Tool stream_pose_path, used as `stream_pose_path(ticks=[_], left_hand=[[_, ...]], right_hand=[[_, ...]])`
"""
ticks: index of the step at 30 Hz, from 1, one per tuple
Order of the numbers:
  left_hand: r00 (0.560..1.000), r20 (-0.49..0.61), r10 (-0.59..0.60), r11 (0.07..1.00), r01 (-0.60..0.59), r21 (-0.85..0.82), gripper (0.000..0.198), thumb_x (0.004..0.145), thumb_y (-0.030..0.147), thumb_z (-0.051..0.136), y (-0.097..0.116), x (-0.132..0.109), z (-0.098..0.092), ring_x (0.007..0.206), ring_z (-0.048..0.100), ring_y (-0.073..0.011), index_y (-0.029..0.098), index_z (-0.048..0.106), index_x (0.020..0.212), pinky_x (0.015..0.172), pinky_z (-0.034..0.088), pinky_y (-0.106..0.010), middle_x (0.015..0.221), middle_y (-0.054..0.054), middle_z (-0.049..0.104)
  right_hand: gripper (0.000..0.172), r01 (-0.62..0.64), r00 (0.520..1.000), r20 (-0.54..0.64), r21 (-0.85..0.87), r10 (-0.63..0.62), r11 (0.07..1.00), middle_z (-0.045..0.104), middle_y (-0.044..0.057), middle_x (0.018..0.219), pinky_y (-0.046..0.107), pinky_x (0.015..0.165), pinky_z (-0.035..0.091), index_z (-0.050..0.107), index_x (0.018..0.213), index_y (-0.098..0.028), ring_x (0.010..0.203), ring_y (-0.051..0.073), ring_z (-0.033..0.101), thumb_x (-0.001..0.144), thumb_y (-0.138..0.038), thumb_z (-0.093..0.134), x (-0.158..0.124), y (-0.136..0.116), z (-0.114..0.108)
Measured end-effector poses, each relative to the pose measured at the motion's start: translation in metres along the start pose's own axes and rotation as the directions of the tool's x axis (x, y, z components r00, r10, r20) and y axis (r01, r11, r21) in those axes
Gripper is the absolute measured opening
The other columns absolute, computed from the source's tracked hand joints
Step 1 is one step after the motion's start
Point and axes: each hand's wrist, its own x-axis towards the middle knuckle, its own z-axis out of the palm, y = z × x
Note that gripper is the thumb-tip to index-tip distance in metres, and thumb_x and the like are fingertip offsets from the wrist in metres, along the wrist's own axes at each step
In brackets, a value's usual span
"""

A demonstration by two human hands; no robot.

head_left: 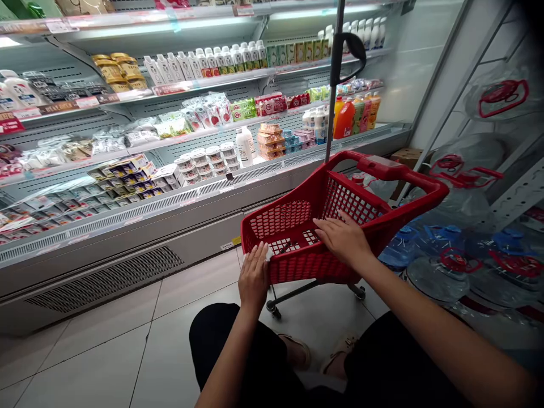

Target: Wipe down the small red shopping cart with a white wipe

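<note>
A small red shopping cart [314, 267] with a plastic lattice basket stands in front of me. My left hand [254, 279] is at the basket's near left corner, its fingers laid over the rim. A bit of white tissue or cloth [269, 253] shows under those fingers, pressed to the rim; most of it is hidden. My right hand [342, 239] is over the basket's near side rim, fingers stretched out and apart, with nothing seen in it. The cart's red push handle [382, 167] rises on the right, beyond my right hand.
An open refrigerated shelf [204, 207] with cups, bottles and cartons runs along behind the cart. Large water jugs [442, 277] stand on the right, close to the cart. A grey pole [334, 113] with a black grip rises behind the basket. My knees flank the cart's near side.
</note>
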Motion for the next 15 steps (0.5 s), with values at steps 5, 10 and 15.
stream_pose_path(ticks=[5,10,15], left_hand=[[0.996,-0.007,0.086,0.996,-0.086,-0.016,0.059,0.109,0.016,0.038,0.048,0.015,0.024,0.152,0.044,-0.0216,0.026,0.026,0.167,0.126,0.039,-0.046,0.162,-0.004,0.048],[0.995,-0.027,0.100,0.994,-0.101,-0.036,0.059,0.110,0.015,0.037,0.033,0.018,0.024,0.151,0.045,-0.0199,0.028,0.028,0.166,0.126,0.039,-0.044,0.161,-0.002,0.050],[0.999,-0.052,-0.007,0.998,0.003,-0.070,0.049,0.110,0.020,0.041,0.011,0.023,0.020,0.145,0.053,-0.0215,0.027,0.045,0.158,0.124,0.042,-0.046,0.155,-0.003,0.058]], right_hand=[[0.051,-0.023,0.999,0.024,-0.018,0.024,1.000,0.077,0.013,0.124,0.045,0.114,0.037,0.068,0.138,-0.014,0.112,0.025,0.072,0.111,-0.038,0.031,0.007,-0.037,0.007],[0.049,0.082,0.995,0.066,-0.116,-0.074,0.990,0.076,0.010,0.129,0.049,0.125,0.024,0.067,0.140,-0.016,0.121,0.025,0.068,0.110,-0.034,0.031,0.006,-0.019,-0.013],[0.051,-0.018,0.998,0.056,-0.222,0.031,0.975,0.073,0.011,0.134,0.052,0.126,0.022,0.070,0.135,-0.015,0.129,0.027,0.064,0.110,-0.035,0.030,0.000,0.005,-0.030]])
